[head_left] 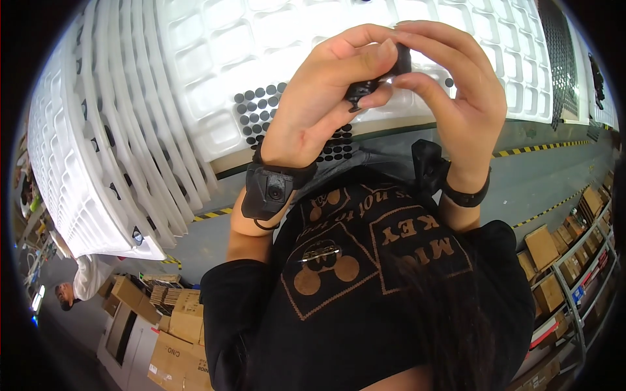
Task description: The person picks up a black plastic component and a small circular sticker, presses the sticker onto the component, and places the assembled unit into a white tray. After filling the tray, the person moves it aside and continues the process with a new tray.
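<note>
My left hand (329, 75) is closed around a small glossy black part (360, 91), with the thumb pressed along its upper end. Its exact kind is hidden by the fingers. From the other side my right hand (466, 85) curves round the same part, fingertips at its far end and thumb at its near side. Both hands are raised above a white moulded tray (225, 133) with rows of shallow pockets. Beside my left wrist, a sheet of round black pads (261, 104) lies at the tray's near edge.
Upright white trays (124, 117) stand packed together on the left. Cardboard boxes (179, 358) are at the lower left, where another person (85, 283) is also visible. A metal shelf (574, 287) with cartons stands at the right. Yellow-black tape (541, 148) marks the floor.
</note>
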Tool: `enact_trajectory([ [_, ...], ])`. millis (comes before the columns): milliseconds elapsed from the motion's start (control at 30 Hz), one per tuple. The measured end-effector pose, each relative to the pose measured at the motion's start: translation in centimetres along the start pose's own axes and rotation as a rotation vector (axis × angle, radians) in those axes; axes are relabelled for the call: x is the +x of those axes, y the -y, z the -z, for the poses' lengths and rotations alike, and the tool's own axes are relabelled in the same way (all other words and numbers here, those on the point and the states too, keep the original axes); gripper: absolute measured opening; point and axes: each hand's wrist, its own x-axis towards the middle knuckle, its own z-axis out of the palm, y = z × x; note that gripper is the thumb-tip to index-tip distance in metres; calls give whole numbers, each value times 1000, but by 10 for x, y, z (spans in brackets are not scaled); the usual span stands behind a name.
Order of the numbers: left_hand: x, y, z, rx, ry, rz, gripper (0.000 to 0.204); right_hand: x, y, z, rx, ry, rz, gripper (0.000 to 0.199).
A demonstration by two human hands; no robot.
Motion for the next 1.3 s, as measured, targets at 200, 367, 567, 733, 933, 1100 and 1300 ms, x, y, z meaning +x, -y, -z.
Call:
enact_trajectory([
  [200, 3, 6, 5, -15, 11, -26, 22, -11, -10, -2, 410, -174, -39, 32],
  [367, 5, 7, 6, 134, 15, -79, 33, -21, -17, 19, 522, -318, -351, 27],
  [567, 4, 7, 7, 124, -16, -91, 35, 4, 7, -14, 419, -483, -244, 22],
  [733, 6, 6, 6, 117, 85, -90, 37, -27, -19, 35, -159, -113, -351, 10],
  [933, 6, 4, 6, 103, 65, -75, 37, -34, -26, 33, -310, -38, -343, 10],
  [1100, 7, 6, 3, 131, 42, -73, 37, -36, -27, 29, -285, -100, -326, 8],
  [1300, 7, 7, 4, 138, 25, -85, 37, -33, -28, 31, -319, -32, -344, 6],
])
